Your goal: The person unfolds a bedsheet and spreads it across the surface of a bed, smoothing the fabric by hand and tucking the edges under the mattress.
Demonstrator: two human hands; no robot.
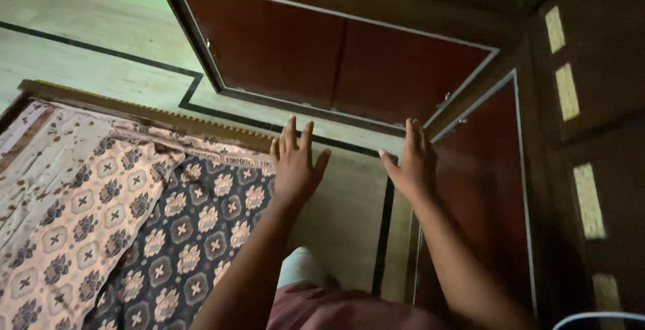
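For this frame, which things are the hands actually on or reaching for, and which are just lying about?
In hand:
- left hand, open, held out over the floor
- right hand, open, nearest the dark red cabinet door

Lying about:
- patterned bedsheet
- wooden bed frame
- tiled floor
- far cabinet doors

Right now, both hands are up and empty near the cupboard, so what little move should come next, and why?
Probably ease the right hand across to the dark red cupboard door beside it. That hand is open, holds nothing and is nearest the door, while the left hand hovers open above the floor by the patterned bedsheet.
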